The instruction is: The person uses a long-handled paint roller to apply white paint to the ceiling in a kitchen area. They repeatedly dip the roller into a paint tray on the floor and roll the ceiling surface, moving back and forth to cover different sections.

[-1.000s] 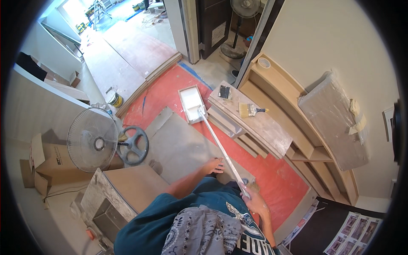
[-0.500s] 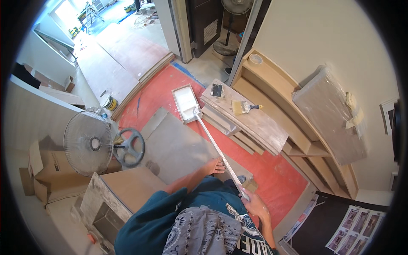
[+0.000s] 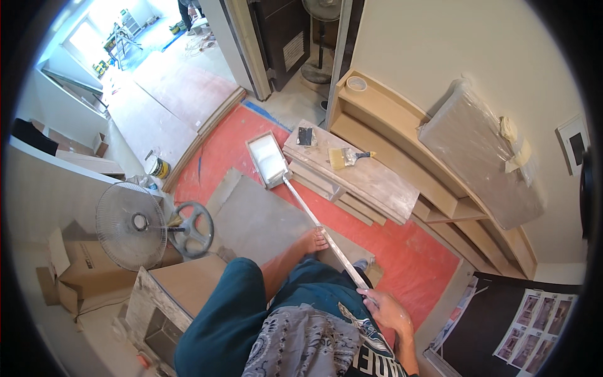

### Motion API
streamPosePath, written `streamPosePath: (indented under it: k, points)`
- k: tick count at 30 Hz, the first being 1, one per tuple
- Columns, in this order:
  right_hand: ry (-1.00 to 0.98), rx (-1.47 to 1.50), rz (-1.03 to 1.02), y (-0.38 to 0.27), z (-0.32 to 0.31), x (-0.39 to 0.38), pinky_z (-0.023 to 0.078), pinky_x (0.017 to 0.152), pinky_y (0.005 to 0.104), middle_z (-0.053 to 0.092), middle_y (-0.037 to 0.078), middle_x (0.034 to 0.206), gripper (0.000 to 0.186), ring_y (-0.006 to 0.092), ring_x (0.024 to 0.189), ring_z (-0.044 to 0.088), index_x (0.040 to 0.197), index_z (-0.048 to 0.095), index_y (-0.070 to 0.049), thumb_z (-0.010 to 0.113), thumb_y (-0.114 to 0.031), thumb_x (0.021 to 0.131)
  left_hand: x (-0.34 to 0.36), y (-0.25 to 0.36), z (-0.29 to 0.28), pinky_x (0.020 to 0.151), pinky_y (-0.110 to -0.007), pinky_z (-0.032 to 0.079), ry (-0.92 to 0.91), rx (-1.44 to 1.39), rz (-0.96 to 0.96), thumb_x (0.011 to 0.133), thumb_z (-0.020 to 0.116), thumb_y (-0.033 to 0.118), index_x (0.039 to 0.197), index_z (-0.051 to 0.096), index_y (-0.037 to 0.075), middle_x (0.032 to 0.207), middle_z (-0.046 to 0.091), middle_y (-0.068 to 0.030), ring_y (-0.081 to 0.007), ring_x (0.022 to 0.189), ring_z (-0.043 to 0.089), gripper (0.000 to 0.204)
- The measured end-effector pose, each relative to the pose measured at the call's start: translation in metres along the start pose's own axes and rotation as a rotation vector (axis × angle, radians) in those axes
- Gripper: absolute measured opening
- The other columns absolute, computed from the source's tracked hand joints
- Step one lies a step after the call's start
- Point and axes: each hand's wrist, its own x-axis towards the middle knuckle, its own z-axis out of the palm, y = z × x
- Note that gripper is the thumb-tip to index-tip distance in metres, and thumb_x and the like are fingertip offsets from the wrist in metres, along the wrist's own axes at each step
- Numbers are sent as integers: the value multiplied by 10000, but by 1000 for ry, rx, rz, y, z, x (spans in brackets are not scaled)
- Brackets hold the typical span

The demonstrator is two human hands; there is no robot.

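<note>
The person's right hand (image 3: 388,309) grips the near end of a white pole (image 3: 342,258); the left hand (image 3: 314,241) meets it farther along, its closure unclear. Beyond both hands, the pole reaches a white-filled tray (image 3: 257,164) on red floor covering (image 3: 421,261).

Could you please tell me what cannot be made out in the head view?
In the head view:
Tool end of the pole: small and pale against the white in the tray.
Near end of the pole: covered by the right hand.
Whether the left hand grips the pole: too small to tell.
Top of the doorway fan: cut off by the upper edge.
Upper body of the far person: likewise.
</note>
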Motion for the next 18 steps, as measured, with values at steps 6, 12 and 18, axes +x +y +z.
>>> streamPosePath:
  k: [6, 12, 18]
  points:
    - [93, -127, -77, 21, -52, -59, 515, 705, 424, 679, 171, 1025, 398, 383, 823, 644, 1232, 649, -99, 623, -16, 844, 21, -13, 30, 978, -492, 529, 119, 1, 164, 920, 663, 376, 1439, 365, 45, 1379, 473, -151, -305, 1184, 553, 684]
    - [237, -533, -96, 56, -128, -113, 544, 729, 445, 695, 71, 1103, 494, 340, 881, 660, 1257, 651, -185, 653, -46, 782, 36, 5, 76, 916, -448, 543, 464, -52, 318, 917, 659, 384, 1338, 488, 54, 1274, 561, -133, -283, 1099, 599, 562]
    - [426, -786, -287, 200, -158, -119, 545, 604, 434, 685, 93, 879, 431, 270, 696, 650, 1253, 634, -162, 632, -135, 822, 35, -29, 111, 627, -474, 546, 213, -225, 488, 873, 716, 424, 847, 620, 166, 721, 621, -63, -258, 661, 624, 276]
